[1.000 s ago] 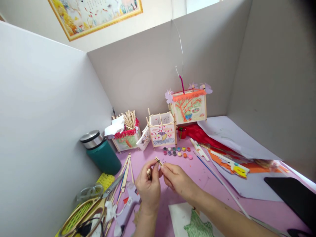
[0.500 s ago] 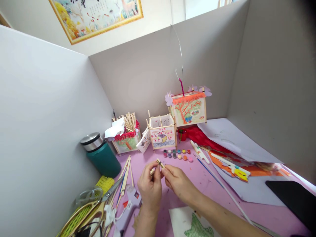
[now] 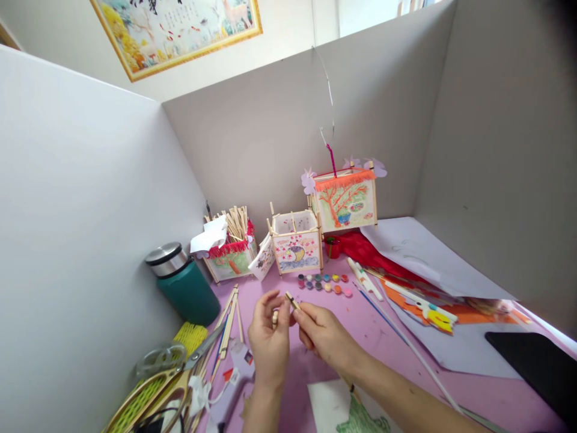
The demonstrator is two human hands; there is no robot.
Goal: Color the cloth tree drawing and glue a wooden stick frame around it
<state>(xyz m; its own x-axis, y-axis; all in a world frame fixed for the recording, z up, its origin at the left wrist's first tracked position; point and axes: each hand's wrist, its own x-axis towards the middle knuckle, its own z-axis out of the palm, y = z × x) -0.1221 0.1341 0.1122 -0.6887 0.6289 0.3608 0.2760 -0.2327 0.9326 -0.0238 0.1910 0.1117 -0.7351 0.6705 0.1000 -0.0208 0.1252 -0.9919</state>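
Over the middle of the purple table, my right hand is closed around a bundle of thin wooden sticks, pinched near the tip. A black band wraps their upper end. Below my right forearm shows another black-banded stick end. My left hand is just left of it, thumb beside the band and index finger slightly lifted. Pale wooden stick ends poke out from its curled fingers; their far part is hidden. Under the right forearm lies white paper with a green star-like drawing.
At the left are a teal bottle, scissors, a lilac glue gun and loose sticks. Behind stand stick-framed paper lanterns and small paint pots. To the right lie markers and a black flat object.
My left fingers have loosened a little from the banded stick end, and the left hand has shifted slightly left. The right hand keeps its pinch. Earlier, the view tilted up slightly.
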